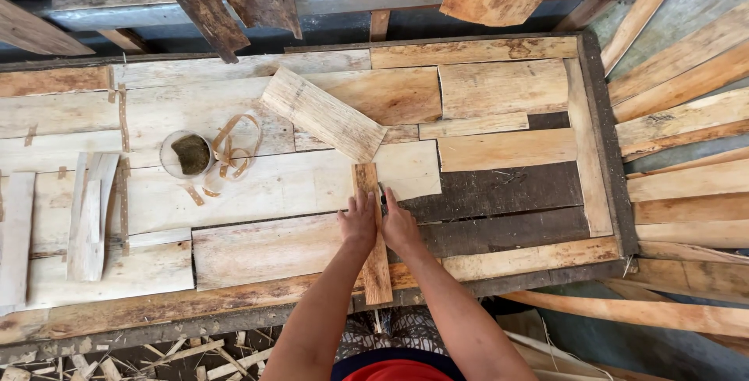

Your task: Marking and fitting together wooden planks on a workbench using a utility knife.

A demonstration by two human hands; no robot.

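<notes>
1. Wooden narrow strip lies lengthwise on the tabletop, its near end overhanging the edge.
2. I press my left hand and right hand flat, fingers released, grasping nothing.
3. Even pressure should keep the strip snug below the slanted veneer piece.

You're getting bright, even daylight here, so the pale veneer sheets on the worktable are nearly washing out, though nothing's really glaring. Shadows are staying soft: faint ones are sitting under your left hand and right hand. Focus is holding crisp mid-frame. The wide lens is bowing the table's edges, and the bottom corners are going darker.
</notes>
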